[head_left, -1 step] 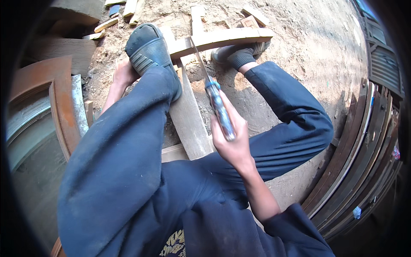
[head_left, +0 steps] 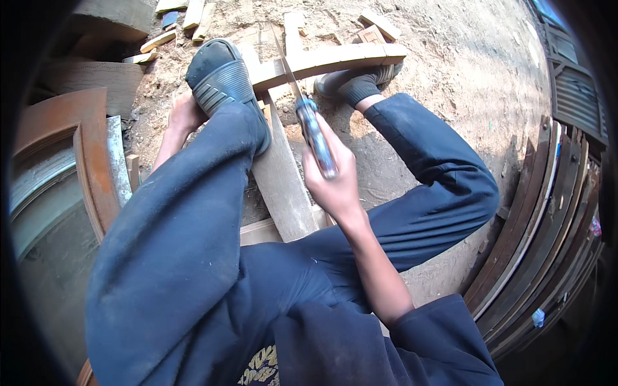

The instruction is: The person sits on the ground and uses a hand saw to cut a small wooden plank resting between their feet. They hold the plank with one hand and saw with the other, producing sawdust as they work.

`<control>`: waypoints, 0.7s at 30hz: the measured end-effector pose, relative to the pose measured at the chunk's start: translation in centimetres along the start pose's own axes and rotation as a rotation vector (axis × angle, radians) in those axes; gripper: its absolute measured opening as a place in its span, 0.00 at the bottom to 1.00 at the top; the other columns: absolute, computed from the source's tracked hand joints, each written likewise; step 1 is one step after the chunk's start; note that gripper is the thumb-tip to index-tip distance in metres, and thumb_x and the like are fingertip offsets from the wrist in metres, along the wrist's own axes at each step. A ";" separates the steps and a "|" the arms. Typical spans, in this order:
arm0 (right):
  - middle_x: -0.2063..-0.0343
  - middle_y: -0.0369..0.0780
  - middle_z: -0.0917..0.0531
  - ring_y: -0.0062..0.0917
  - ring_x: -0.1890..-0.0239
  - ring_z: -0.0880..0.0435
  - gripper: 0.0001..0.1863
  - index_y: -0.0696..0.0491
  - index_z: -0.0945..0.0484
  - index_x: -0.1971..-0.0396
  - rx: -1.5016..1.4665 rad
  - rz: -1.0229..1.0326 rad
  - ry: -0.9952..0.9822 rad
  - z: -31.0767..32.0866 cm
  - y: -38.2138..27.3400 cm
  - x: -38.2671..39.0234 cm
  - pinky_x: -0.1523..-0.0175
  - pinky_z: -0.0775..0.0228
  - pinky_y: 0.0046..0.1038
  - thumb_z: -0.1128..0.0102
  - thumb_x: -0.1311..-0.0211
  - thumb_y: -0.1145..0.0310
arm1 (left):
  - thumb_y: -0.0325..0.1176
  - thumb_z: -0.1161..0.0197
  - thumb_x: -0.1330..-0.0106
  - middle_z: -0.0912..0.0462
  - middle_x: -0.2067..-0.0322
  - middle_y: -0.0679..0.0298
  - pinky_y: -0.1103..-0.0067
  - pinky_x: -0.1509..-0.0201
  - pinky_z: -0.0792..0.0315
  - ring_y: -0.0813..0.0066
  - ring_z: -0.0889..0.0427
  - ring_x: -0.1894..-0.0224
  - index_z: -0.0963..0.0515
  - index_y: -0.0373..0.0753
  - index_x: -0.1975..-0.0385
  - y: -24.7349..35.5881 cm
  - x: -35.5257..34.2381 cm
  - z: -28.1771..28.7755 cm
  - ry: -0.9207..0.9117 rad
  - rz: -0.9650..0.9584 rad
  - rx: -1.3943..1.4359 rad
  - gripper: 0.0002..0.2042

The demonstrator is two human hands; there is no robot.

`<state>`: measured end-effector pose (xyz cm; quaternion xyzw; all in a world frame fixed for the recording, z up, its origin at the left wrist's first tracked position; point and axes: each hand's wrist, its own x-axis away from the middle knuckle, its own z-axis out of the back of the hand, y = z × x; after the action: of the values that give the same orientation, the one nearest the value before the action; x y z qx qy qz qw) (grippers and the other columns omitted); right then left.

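My right hand point(head_left: 338, 177) is closed round the blue-grey handle of a handsaw point(head_left: 313, 132). The saw's narrow blade crosses a curved wooden piece point(head_left: 322, 60) and reaches past its far edge. That piece lies crosswise between my feet on a pale board point(head_left: 280, 174), which runs back toward me. My left foot, in a dark slide sandal point(head_left: 222, 74), presses at the left end of the curved piece. My left hand point(head_left: 185, 114) is low beside that sandal on its outer side; its fingers are largely hidden there, so their grip does not show.
A brown wooden frame point(head_left: 90, 148) leans at the left, near a grey-brown block point(head_left: 103, 80). Wood offcuts point(head_left: 158, 42) lie on the dirt ground ahead, with more scraps point(head_left: 380, 26) beyond my right foot. Long planks point(head_left: 528, 225) are stacked along the right.
My right hand has pushed the saw forward and slightly left, so more blade extends beyond the curved piece. My left hand and feet stay nearly where they were.
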<state>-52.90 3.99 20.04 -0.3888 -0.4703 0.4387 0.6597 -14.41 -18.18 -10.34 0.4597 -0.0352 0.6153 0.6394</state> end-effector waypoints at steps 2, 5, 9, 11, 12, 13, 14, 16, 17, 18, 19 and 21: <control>0.75 0.45 0.20 0.14 0.74 0.24 0.31 0.62 0.35 0.36 -0.054 0.070 0.032 -1.5 0.9 -3.8 0.66 0.29 0.21 0.47 0.44 0.80 | 0.44 0.30 0.47 0.16 0.65 0.50 0.56 0.41 0.32 0.49 0.17 0.60 0.19 0.41 0.61 0.4 -0.4 0.2 -0.007 0.006 -0.014 0.17; 0.74 0.45 0.19 0.16 0.74 0.23 0.31 0.63 0.36 0.36 0.005 0.081 0.027 -1.1 0.5 -3.5 0.65 0.28 0.22 0.46 0.43 0.79 | 0.44 0.30 0.47 0.16 0.65 0.50 0.56 0.41 0.33 0.49 0.17 0.60 0.19 0.41 0.61 1.9 -0.8 1.1 0.021 0.016 -0.029 0.17; 0.60 0.48 0.16 0.18 0.65 0.18 0.32 0.63 0.35 0.36 0.049 0.196 0.045 0.8 4.9 1.6 0.57 0.28 0.20 0.46 0.44 0.81 | 0.44 0.30 0.47 0.16 0.65 0.50 0.55 0.40 0.33 0.49 0.17 0.60 0.19 0.41 0.61 5.1 2.1 -0.8 -0.004 0.014 -0.001 0.17; 0.59 0.48 0.16 0.18 0.63 0.18 0.31 0.63 0.34 0.37 0.040 0.100 0.094 1.6 3.7 -1.0 0.55 0.28 0.21 0.47 0.45 0.81 | 0.44 0.30 0.47 0.16 0.65 0.50 0.51 0.35 0.40 0.49 0.17 0.60 0.19 0.40 0.61 15.6 7.1 -2.2 0.275 -0.281 -0.315 0.18; 0.65 0.46 0.16 0.17 0.68 0.20 0.29 0.63 0.32 0.38 -0.031 0.156 0.094 -0.4 2.5 -3.6 0.60 0.28 0.21 0.47 0.44 0.80 | 0.43 0.30 0.47 0.16 0.65 0.50 0.52 0.36 0.38 0.49 0.17 0.60 0.19 0.40 0.61 14.9 9.8 0.4 0.313 -0.235 -0.365 0.18; 0.74 0.43 0.19 0.16 0.74 0.24 0.29 0.62 0.32 0.39 -0.024 0.123 0.080 -0.7 2.5 -5.7 0.65 0.29 0.22 0.48 0.43 0.79 | 0.43 0.30 0.47 0.16 0.66 0.50 0.53 0.37 0.37 0.48 0.17 0.60 0.19 0.40 0.61 15.6 9.5 -0.5 0.311 -0.258 -0.355 0.17; 0.77 0.42 0.21 0.16 0.76 0.25 0.29 0.62 0.33 0.38 -0.088 0.120 0.047 -2.2 2.1 -6.7 0.67 0.31 0.22 0.48 0.44 0.79 | 0.43 0.30 0.47 0.16 0.66 0.50 0.54 0.38 0.36 0.48 0.17 0.61 0.19 0.40 0.61 15.0 11.1 0.8 0.330 -0.231 -0.386 0.17; 0.80 0.42 0.23 0.16 0.78 0.27 0.30 0.62 0.34 0.38 -0.097 0.135 0.038 -2.6 2.5 -6.7 0.69 0.31 0.22 0.48 0.44 0.79 | 0.43 0.30 0.47 0.16 0.66 0.50 0.55 0.40 0.33 0.48 0.17 0.61 0.19 0.40 0.62 15.2 11.0 0.9 0.344 -0.236 -0.399 0.17; 0.80 0.43 0.24 0.17 0.79 0.26 0.31 0.62 0.35 0.37 -0.070 0.159 0.040 -2.4 3.2 -5.2 0.69 0.31 0.21 0.48 0.45 0.80 | 0.43 0.30 0.47 0.16 0.66 0.50 0.56 0.41 0.32 0.48 0.17 0.61 0.19 0.40 0.62 15.3 10.8 1.0 0.353 -0.240 -0.402 0.17; 0.77 0.45 0.21 0.19 0.77 0.21 0.32 0.62 0.36 0.36 0.070 0.189 0.077 -1.1 4.4 -3.1 0.67 0.29 0.21 0.48 0.46 0.81 | 0.42 0.30 0.47 0.16 0.66 0.50 0.57 0.42 0.31 0.48 0.17 0.61 0.19 0.39 0.62 15.8 9.4 -0.3 0.348 -0.275 -0.375 0.16; 0.72 0.47 0.18 0.20 0.73 0.17 0.34 0.62 0.37 0.35 0.064 0.187 0.042 -1.0 3.7 -1.1 0.64 0.27 0.20 0.49 0.46 0.82 | 0.42 0.30 0.47 0.17 0.67 0.50 0.57 0.43 0.31 0.48 0.17 0.62 0.19 0.39 0.64 14.7 10.0 1.0 0.373 -0.235 -0.397 0.16; 0.68 0.49 0.16 0.19 0.69 0.15 0.34 0.62 0.37 0.35 0.029 0.135 0.032 0.0 3.2 1.6 0.63 0.27 0.20 0.49 0.46 0.82 | 0.41 0.31 0.47 0.17 0.69 0.49 0.57 0.46 0.30 0.47 0.18 0.63 0.20 0.38 0.66 13.4 9.1 0.5 0.377 -0.213 -0.390 0.15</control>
<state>-53.32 6.54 17.57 -0.4172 -0.4259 0.4825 0.6416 -22.95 -14.06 2.75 0.2067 0.0151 0.6007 0.7721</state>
